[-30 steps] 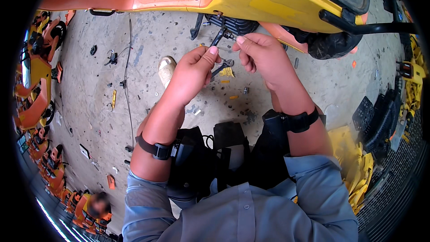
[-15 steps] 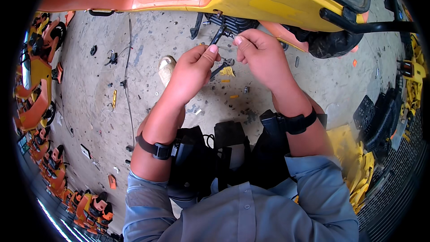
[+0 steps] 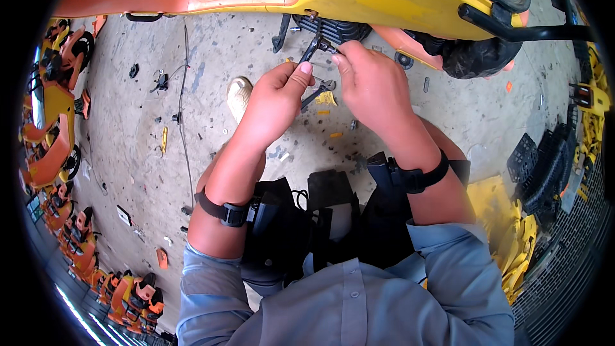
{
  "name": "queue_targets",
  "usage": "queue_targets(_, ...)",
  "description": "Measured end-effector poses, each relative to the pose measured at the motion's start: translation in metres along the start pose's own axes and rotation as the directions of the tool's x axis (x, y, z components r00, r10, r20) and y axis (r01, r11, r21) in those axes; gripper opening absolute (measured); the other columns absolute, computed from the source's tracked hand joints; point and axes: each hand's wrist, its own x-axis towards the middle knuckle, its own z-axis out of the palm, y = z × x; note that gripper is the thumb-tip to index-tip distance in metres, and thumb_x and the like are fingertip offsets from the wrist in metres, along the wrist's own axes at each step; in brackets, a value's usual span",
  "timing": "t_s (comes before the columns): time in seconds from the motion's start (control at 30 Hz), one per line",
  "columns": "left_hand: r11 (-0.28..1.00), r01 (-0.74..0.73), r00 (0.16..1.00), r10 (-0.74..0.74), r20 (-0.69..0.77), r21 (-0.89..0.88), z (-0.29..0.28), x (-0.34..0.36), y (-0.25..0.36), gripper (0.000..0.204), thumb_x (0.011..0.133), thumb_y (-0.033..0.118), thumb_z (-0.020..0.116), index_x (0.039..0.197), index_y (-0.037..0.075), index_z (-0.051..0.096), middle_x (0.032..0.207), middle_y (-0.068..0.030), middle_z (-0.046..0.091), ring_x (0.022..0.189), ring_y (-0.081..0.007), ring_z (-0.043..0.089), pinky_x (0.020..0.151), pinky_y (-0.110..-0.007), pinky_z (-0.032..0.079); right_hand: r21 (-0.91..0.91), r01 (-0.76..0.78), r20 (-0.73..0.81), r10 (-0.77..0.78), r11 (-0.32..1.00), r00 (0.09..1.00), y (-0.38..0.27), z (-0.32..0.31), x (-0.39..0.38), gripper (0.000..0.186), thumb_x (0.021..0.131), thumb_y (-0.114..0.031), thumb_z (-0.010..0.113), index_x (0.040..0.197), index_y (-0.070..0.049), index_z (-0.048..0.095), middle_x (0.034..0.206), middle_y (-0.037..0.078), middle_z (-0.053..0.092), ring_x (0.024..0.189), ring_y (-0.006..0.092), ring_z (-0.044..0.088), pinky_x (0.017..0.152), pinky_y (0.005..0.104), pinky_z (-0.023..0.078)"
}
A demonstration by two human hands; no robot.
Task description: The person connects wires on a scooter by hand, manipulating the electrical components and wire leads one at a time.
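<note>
Holding socket wrench (image 3: 312,50) near yellow edge (image 3: 365,18)

Forearms (image 3: 234,160) stretched forward, left hand (image 3: 272,102) curled, right hand (image 3: 375,83) pinching.

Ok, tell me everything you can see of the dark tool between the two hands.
The tool looks like dark, shiny metal: a straight handle with a short piece jutting sideways from its far end. The left hand grips the handle, hiding its near end. It slants toward the yellow panel; the side piece points at the right hand, contact unclear.
</note>
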Motion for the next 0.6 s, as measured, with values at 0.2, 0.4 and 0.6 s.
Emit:
queue_targets(0.2,0.996,-0.077,0.995,0.079,0.056,-0.045,-0.01,-0.005,0.0,0.036,0.106,0.038,0.054,0.094,0.005,0.066,0.063,0.0057,0.046,0.056,-0.0053,0.042,0.052,-0.023,0.033,0.429,-0.2,0.292,0.074,0.881,0.954,0.003,-0.017,0.004,0.028,0.104,-0.026,0.055,0.095,0.0,0.061,0.058,-0.003,0.046,0.048,0.0093,0.042,0.047,0.0273,0.036)
queue_targets(0.4,0.998,-0.046,0.999,0.047,-0.019,0.049,-0.004,0.002,-0.005,0.035,0.106,0.036,0.054,0.095,0.005,0.066,0.064,0.0058,0.047,0.056,-0.0051,0.043,0.052,-0.022,0.033,-0.208,0.171,-0.131,-0.201,0.963,0.971,0.015,0.014,0.006,0.02,0.101,-0.019,0.057,0.089,-0.003,0.062,0.063,0.005,0.056,0.054,0.0167,0.05,0.053,0.0336,0.043)
queue_targets(0.6,0.995,-0.082,0.996,0.083,-0.023,0.056,-0.006,0.0,-0.001,0.035,0.106,0.035,0.054,0.1,0.004,0.068,0.066,0.0055,0.049,0.057,-0.0052,0.044,0.053,-0.022,0.034,0.262,0.018,0.126,-0.053,0.965,0.991,0.021,-0.011,0.011,0.021,0.102,-0.02,0.056,0.093,-0.003,0.065,0.065,0.004,0.059,0.057,0.0152,0.054,0.054,0.033,0.044)
